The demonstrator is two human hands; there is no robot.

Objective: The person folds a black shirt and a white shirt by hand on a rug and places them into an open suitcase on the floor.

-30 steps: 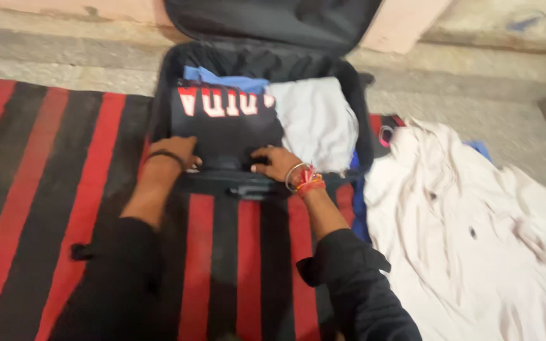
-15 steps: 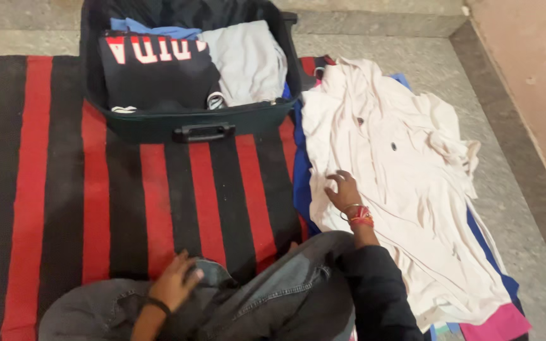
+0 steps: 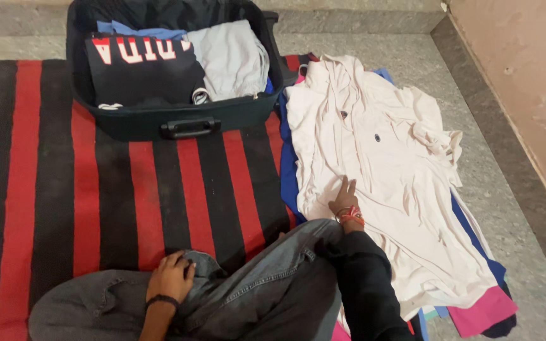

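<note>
While the person sits cross-legged in grey jeans (image 3: pixel 266 284), two hands show: the right hand (image 3: pixel 344 201) lies on the cream shirt (image 3: pixel 380 170), its fingers spread and loose, grasping nothing; the left hand (image 3: pixel 170 278) rests on the left knee, fingers curled lightly over the denim without clenching. One cream shirt lies spread on top of a pile of clothes to the right of the rug, with at least a blue garment (image 3: pixel 289 170) and a pink one (image 3: pixel 485 311) peeking out beneath it. One dark suitcase (image 3: pixel 184 123) stands open on the rug, holding three visible folded pieces: a black garment with red and white lettering (image 3: pixel 143 72), a light grey one (image 3: pixel 229 57) beside it, and a blue one (image 3: pixel 137 28) behind. One rug (image 3: pixel 96 189), woven in broad red and black stripes, covers the left of a speckled grey stone floor (image 3: pixel 507 189). A pinkish plastered wall (image 3: pixel 526 76) rises at the right. Both wrists wear bands, black on the left, red on the right. The shirt's fabric is soft and creased; the suitcase has a stiff moulded handle
</note>
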